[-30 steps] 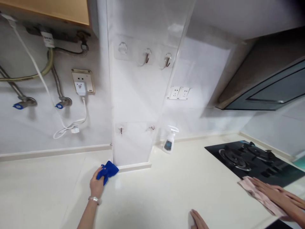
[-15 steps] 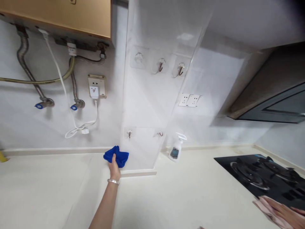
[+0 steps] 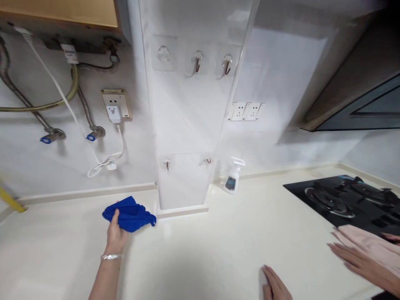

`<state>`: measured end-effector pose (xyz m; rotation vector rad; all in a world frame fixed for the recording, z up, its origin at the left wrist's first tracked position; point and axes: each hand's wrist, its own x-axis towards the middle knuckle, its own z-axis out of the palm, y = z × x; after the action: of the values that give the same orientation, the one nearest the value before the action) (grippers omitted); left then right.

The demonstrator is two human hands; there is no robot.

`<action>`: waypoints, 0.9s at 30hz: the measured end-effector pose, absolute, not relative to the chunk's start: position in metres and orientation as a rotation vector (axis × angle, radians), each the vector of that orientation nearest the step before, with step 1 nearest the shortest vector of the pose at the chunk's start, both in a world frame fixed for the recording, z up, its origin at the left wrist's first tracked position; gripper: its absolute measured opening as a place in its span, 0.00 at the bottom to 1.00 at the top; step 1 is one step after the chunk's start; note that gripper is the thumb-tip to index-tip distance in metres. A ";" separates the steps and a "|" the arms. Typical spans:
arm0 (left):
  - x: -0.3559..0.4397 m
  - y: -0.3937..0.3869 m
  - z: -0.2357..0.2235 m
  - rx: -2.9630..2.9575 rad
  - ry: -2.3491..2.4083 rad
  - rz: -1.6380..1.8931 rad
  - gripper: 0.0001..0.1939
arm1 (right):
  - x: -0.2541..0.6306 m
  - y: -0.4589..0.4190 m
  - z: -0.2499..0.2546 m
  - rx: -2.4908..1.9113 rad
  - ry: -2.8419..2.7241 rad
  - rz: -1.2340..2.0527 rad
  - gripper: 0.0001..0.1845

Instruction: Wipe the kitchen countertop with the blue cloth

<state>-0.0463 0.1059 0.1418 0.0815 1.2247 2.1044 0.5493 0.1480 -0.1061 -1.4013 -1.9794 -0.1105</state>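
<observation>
My left hand [image 3: 117, 235], with a silver bracelet on the wrist, grips a crumpled blue cloth [image 3: 131, 214]. Its thumb lies over the cloth and the other fingers are hidden beneath. The cloth is on or just above the white countertop [image 3: 200, 258], left of the foot of a white pillar. At the bottom edge my right hand [image 3: 276, 285] shows only in part. Its fingers stretch out over the counter and hold nothing visible.
At the right, a co-worker's hands [image 3: 364, 262] are by a pink cloth [image 3: 371, 246] beside the black gas hob [image 3: 331, 200]. A white spray bottle [image 3: 231, 181] stands right of the pillar [image 3: 184, 125]. Pipes and a plugged-in cable [image 3: 106, 162] hang at left.
My left hand has drawn the blue cloth leftward and nearer, away from the pillar's corner. My right hand shows more at the bottom. The view has shifted; one co-worker's hand lies off the pink cloth.
</observation>
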 end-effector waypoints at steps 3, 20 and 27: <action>-0.046 0.086 0.153 0.041 1.225 2.014 0.16 | 0.546 0.145 -0.105 -1.396 -1.954 -0.067 0.23; -0.004 0.048 0.065 -0.052 1.367 1.762 0.20 | 0.528 0.135 -0.078 -1.415 -1.923 -0.062 0.22; -0.044 0.024 0.094 0.377 1.686 1.345 0.21 | 0.530 0.136 -0.079 -1.365 -1.922 -0.080 0.23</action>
<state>-0.0437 0.0240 0.0942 0.3774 1.6864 1.3453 0.5297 0.1360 -0.0786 -1.3647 -1.9221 -0.0797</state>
